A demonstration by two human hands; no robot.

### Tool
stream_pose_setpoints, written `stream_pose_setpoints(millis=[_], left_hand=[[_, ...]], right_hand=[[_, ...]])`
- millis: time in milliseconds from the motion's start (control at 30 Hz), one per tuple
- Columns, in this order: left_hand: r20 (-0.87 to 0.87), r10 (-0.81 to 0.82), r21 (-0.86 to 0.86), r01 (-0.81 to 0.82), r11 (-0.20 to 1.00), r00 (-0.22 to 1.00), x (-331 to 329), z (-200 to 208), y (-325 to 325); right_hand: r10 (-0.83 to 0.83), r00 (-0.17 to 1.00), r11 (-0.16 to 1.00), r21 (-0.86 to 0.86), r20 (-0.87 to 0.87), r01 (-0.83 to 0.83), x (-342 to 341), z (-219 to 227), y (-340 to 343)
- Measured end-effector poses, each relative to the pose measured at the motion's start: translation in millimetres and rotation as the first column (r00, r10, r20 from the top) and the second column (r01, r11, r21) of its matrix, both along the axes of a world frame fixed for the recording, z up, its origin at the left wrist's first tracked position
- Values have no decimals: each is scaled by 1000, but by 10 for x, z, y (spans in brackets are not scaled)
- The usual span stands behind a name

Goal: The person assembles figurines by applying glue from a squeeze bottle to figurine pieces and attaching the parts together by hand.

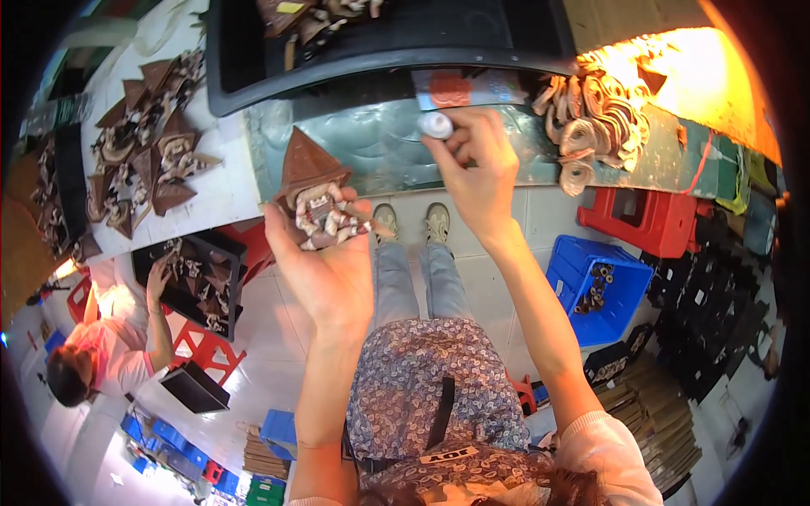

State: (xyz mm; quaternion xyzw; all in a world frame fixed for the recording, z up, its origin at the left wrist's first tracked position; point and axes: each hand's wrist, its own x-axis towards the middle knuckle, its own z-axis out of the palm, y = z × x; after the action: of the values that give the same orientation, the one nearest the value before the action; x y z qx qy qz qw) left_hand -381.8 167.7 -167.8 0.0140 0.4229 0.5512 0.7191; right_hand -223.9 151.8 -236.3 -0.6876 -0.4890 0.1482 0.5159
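Observation:
A small figurine (316,198) with a pointed brown hat lies in my left hand (316,270), palm up, with the thumb along its side. Its limbs are pale and brown, and it is held just off the front edge of the green-topped table (371,160). Over that table my right hand (481,164) pinches a small white round thing (436,126), perhaps a bottle seen end-on; its kind is not clear. Behind the white thing lies a blue and red printed packet (468,88).
Rolled tan strips (595,122) are heaped at the table's right. More hatted figurines (148,143) lie on the left. A black tray (388,59) stands at the back. A red stool (641,219) and blue crate (595,287) are at right. Another person (110,350) works at lower left.

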Motion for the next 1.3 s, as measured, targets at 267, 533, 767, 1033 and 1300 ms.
stream_pose_setpoints(millis=[267,533,767,1033,1300], left_hand=[[-78,-42,-62,37,997,996,7,116,-54],[-167,-86,-72,75,995,982,8,244,-170],[-235,-117,-188,73,979,965,-20,316,-214],[-179,61,-104,-81,991,982,-123,121,-297],[-254,173,-115,-207,971,952,-354,-43,-322]], right_hand=[[79,957,997,17,-279,-77,-432,713,-395],[271,957,963,19,-103,-270,-747,888,-390],[243,962,966,55,121,-251,-838,932,-409],[338,931,933,84,137,-351,-971,847,-407],[446,877,894,-34,179,-447,-1253,737,-413]])
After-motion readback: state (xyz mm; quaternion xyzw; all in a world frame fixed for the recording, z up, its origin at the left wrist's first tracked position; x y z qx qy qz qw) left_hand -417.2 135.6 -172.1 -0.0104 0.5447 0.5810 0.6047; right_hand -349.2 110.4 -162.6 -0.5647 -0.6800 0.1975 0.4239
